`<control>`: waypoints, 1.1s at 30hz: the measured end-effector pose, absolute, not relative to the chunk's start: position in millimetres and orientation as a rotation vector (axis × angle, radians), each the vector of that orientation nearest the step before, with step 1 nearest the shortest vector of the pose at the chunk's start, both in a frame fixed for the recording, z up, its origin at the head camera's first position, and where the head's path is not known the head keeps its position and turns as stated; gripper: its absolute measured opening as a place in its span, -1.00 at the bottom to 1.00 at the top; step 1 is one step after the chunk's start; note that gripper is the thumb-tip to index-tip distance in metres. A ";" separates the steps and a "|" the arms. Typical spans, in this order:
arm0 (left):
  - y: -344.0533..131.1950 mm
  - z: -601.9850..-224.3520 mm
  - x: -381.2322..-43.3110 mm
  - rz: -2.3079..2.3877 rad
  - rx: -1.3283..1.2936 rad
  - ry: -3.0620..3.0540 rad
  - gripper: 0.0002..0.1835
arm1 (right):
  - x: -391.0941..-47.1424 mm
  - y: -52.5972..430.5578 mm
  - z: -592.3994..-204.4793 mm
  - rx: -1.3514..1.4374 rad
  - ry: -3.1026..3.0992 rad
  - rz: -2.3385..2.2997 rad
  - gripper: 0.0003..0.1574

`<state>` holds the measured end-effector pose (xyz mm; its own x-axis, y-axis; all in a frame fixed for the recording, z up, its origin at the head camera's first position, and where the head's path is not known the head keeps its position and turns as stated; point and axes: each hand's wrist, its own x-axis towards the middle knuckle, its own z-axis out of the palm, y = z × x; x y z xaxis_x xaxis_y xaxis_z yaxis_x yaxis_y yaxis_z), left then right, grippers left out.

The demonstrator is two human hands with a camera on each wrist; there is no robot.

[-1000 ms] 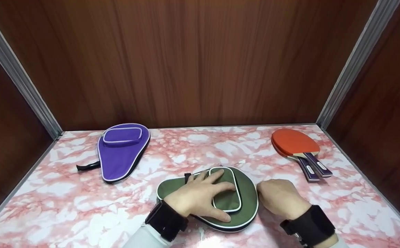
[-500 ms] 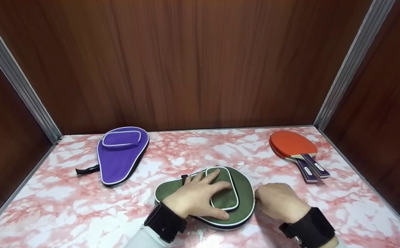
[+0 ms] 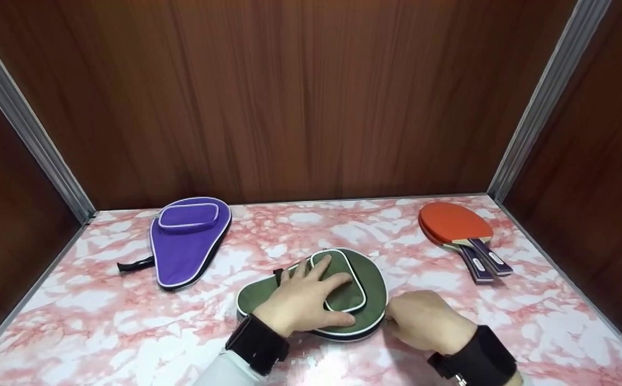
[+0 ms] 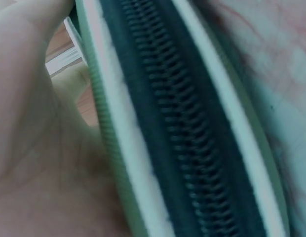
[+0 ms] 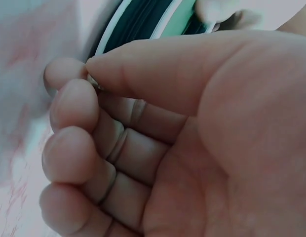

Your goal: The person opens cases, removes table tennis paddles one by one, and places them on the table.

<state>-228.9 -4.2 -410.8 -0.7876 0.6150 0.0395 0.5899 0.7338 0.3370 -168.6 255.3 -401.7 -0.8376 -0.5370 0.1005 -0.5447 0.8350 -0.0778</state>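
Note:
In the head view a green table tennis paddle case [image 3: 372, 276] with white piping lies at the front middle of the table. My left hand [image 3: 302, 297] rests on it with spread fingers, over its small front pocket [image 3: 349, 292]. At the case's right rim my right hand [image 3: 426, 319] pinches a small metal zipper pull [image 5: 95, 83] between thumb and forefinger, its other fingers curled. In the left wrist view the zipper [image 4: 185, 123] along the case's side has its teeth meshed. Most of the pull is hidden by the fingertips.
A purple paddle case [image 3: 186, 252] with a black strap [image 3: 135, 264] lies at the back left. Two stacked orange table tennis paddles [image 3: 455, 222] with dark purple handles lie at the back right. Brown wood-grain panels [image 3: 289, 102] enclose the marbled tabletop [image 3: 144, 321].
My right hand has moved leftward and nearer along the green case's rim, holding the zipper pull. The case has shifted slightly left and away, with my left hand still on it.

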 end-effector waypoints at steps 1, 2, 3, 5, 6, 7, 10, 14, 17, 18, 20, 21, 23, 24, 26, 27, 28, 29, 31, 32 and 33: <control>-3.8 -410.8 -229.2 0.515 0.988 2.860 -0.13 | -167.6 254.1 -402.1 0.896 -2.921 0.160 -0.65; -3.4 -410.8 -229.4 0.513 0.980 2.861 -0.13 | -166.6 253.1 -402.6 0.924 -2.899 0.159 -0.66; -3.0 -410.7 -229.6 0.508 0.975 2.862 -0.13 | -165.6 251.8 -403.1 0.947 -2.880 0.161 -0.68; -2.2 -410.6 -230.3 0.499 0.965 2.862 -0.12 | -163.4 248.8 -404.0 0.971 -2.852 0.154 -0.69; -1.9 -410.5 -230.7 0.493 0.962 2.864 -0.12 | -162.4 247.2 -404.2 0.974 -2.845 0.146 -0.67; -1.6 -410.5 -231.1 0.488 0.960 2.865 -0.12 | -161.5 245.8 -404.4 0.973 -2.840 0.138 -0.66; -1.4 -411.5 -231.4 0.468 0.963 2.875 -0.12 | -159.5 242.6 -405.4 0.967 -2.823 0.110 -0.63; -1.4 -412.7 -230.9 0.442 0.963 2.892 -0.11 | -160.3 241.6 -406.7 0.960 -2.826 0.110 -0.62; -0.3 -413.3 -230.9 0.422 0.954 2.908 -0.12 | -163.2 241.7 -408.1 0.945 -2.816 0.112 -0.63; 0.2 -413.1 -230.7 0.414 0.951 2.913 -0.12 | -164.0 241.6 -408.7 0.939 -2.807 0.113 -0.63; 1.2 -413.4 -230.2 0.403 0.954 2.923 -0.12 | -164.9 241.5 -410.2 0.922 -2.785 0.114 -0.64; 1.6 -413.7 -229.8 0.402 0.958 2.927 -0.13 | -165.6 241.6 -411.2 0.915 -2.777 0.115 -0.64; 2.1 -413.2 -228.9 0.393 0.966 2.933 -0.14 | -166.1 241.4 -412.3 0.904 -2.767 0.121 -0.63; 2.1 -412.9 -228.4 0.392 0.976 2.937 -0.15 | -166.8 241.5 -412.9 0.903 -2.762 0.127 -0.63; 1.5 -412.0 -227.5 0.400 0.986 2.932 -0.17 | -168.3 242.2 -413.1 0.910 -2.757 0.139 -0.63; 0.9 -411.0 -226.7 0.411 0.992 2.925 -0.17 | -169.3 243.1 -413.0 0.912 -2.759 0.146 -0.64; 0.1 -409.8 -226.0 0.428 0.998 2.915 -0.17 | -169.7 244.0 -412.3 0.911 -2.767 0.158 -0.65; -1.0 -408.3 -225.0 0.453 1.009 2.903 -0.17 | -170.6 245.7 -411.8 0.906 -2.776 0.164 -0.66; -3.0 -404.8 -222.8 0.511 1.037 2.873 -0.16 | -171.9 250.1 -410.1 0.874 -2.810 0.166 -0.67; -3.9 -402.9 -221.5 0.536 1.059 2.860 -0.16 | -172.7 252.7 -409.3 0.844 -2.835 0.158 -0.67; -4.3 -400.8 -220.1 0.554 1.082 2.849 -0.15 | -173.1 255.2 -408.2 0.806 -2.866 0.152 -0.67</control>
<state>-220.1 -4.3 -400.8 -0.7551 0.6502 0.0839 0.6343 0.6922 0.3441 -173.1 255.2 -408.2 -0.8417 -0.5085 0.1814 -0.5249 0.8494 -0.0543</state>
